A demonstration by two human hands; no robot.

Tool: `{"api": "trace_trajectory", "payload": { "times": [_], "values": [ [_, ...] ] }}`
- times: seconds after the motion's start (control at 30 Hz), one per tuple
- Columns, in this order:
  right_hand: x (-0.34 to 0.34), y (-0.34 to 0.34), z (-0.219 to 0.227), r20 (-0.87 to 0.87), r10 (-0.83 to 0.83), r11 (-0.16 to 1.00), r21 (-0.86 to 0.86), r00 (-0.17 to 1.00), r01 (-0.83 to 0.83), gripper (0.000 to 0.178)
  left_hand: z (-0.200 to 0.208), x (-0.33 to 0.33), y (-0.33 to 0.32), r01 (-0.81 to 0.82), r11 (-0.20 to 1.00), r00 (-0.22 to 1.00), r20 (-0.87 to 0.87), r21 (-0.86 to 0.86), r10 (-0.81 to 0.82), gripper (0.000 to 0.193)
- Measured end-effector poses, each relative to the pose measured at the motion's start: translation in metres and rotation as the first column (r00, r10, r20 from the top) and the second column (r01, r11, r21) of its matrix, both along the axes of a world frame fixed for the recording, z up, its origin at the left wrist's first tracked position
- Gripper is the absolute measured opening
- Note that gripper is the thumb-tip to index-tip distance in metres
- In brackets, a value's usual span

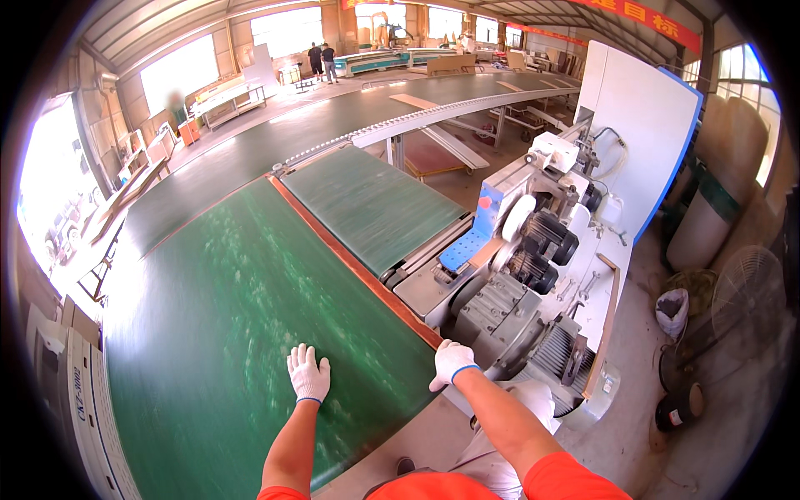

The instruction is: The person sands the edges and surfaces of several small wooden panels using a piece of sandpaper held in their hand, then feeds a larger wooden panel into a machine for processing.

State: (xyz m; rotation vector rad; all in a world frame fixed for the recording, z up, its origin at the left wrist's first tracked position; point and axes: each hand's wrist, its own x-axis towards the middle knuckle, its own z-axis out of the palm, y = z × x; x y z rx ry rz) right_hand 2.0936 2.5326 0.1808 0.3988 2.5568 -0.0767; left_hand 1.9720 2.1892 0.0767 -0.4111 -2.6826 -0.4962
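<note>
My left hand (309,374), in a white knit glove with a blue cuff, lies flat on a wide green conveyor belt (242,308), fingers spread. The belt surface carries pale, dusty streaks. At the belt's right edge runs a long reddish-brown rail (358,267). My right hand (454,363), gloved the same way, is at the rail's near end, beside the machine. Its fingers bend over the rail and its thumb points down on the belt side; the fingertips are partly hidden.
Right of the rail stand a grey motor and gearbox (500,321), black motors (546,242), and a white upright panel (637,125). Wrenches (588,286) lie on the machine top. A second green belt (375,204) is beyond. A fan (746,292) stands at right; two people (322,62) stand far off.
</note>
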Motion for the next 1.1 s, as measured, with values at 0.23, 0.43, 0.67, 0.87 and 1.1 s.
{"api": "trace_trajectory", "payload": {
  "times": [0.23, 0.43, 0.67, 0.87, 1.1],
  "values": [
    [0.002, 0.002, 0.002, -0.028, 0.007, 1.000, 0.001, 1.000, -0.007, 0.112, 0.003, 0.003, 0.002, 0.015, 1.000, 1.000, 0.001, -0.002, -0.015, 0.051],
    [0.002, -0.001, 0.007, -0.032, 0.011, 1.000, -0.014, 0.999, -0.011, 0.114, 0.000, -0.001, 0.000, 0.015, 1.000, 1.000, -0.021, -0.012, -0.015, 0.049],
    [0.003, -0.006, 0.012, -0.059, -0.021, 1.000, 0.001, 0.998, 0.021, 0.122, 0.009, -0.007, 0.018, -0.052, 0.999, 0.995, 0.084, -0.006, 0.052, 0.056],
    [0.004, -0.009, 0.015, -0.055, 0.001, 1.000, -0.001, 0.998, -0.001, 0.120, 0.042, -0.008, 0.113, 0.190, 0.965, 0.952, 0.207, 0.181, -0.226, 0.084],
    [0.010, 0.001, 0.009, -0.106, 0.016, 0.999, -0.033, 0.994, -0.019, 0.124, 0.057, -0.027, 0.211, 0.402, 0.912, 0.906, 0.181, -0.084, -0.383, 0.097]
  ]
}}
